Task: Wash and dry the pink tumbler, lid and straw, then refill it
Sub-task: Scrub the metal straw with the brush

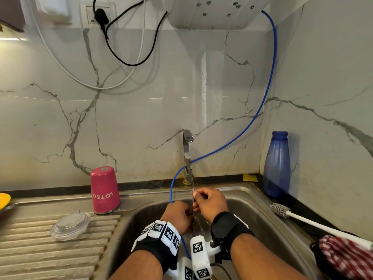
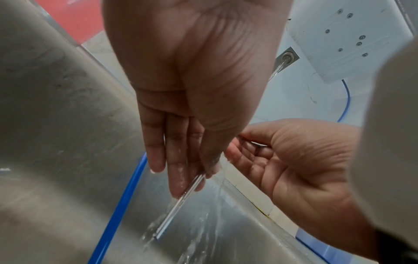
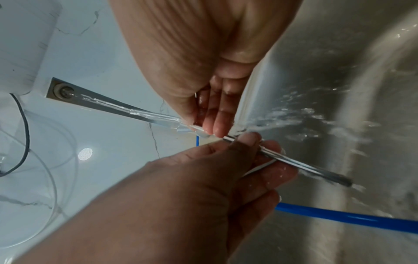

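Both hands hold a thin metal straw [image 1: 193,190] upright under the running tap [image 1: 187,154], over the steel sink [image 1: 260,217]. My left hand [image 1: 187,214] pinches the straw's lower part between thumb and straight fingers [image 2: 178,171]. Higher up, my right hand [image 1: 196,201] pinches the same straw [image 3: 291,163]. Water runs down the straw [image 2: 178,201] and splashes off the basin wall. The pink tumbler [image 1: 105,190] stands upside down on the drainboard, left of the basin. Its clear lid [image 1: 70,225] lies on the ribbed drainboard in front of it.
A blue hose [image 1: 268,77] drops from the white wall unit [image 1: 218,13] into the sink. A blue bottle [image 1: 277,164] stands at the right corner. A white bottle brush [image 1: 282,211] and a red checked cloth [image 1: 343,253] lie to the right. A yellow item [image 1: 4,200] sits at the far left.
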Motion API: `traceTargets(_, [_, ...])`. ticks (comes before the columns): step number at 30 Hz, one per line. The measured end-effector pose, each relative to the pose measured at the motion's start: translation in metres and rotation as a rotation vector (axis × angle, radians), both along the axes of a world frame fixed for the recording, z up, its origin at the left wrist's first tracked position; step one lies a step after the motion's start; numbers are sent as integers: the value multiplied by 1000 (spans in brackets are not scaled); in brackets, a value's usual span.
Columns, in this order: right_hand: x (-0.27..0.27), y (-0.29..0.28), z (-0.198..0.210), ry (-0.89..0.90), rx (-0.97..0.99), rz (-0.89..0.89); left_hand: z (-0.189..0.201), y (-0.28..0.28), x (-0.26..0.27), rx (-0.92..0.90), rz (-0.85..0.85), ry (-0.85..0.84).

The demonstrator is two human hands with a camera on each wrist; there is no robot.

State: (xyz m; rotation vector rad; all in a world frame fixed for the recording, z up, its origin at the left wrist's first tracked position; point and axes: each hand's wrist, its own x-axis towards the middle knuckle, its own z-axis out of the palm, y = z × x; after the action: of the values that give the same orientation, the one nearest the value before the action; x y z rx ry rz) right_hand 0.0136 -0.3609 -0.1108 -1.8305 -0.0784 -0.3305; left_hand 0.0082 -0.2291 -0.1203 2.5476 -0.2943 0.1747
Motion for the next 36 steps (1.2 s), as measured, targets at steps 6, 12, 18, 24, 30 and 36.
traceTargets(6, [3,0,-2,17,-13,7,-1,-1,3,-25,21,6])
traceTargets(12, [2,1,-1,11,5,13,-1,0,3,-40,20,-11])
traceTargets(18, [1,0,2,-15,16,22,2,0,1,-108,3,-20])
traceTargets(24, [-3,-5,6,-28,16,29,7,1,-1,-267,18,-94])
traceTargets(30, [-16,-10,17,-31,-48,76,16,4,-9,-334,75,-168])
traceTargets(36, [-31,-24,53,-184,-482,-55,25,5,-15,-429,112,-173])
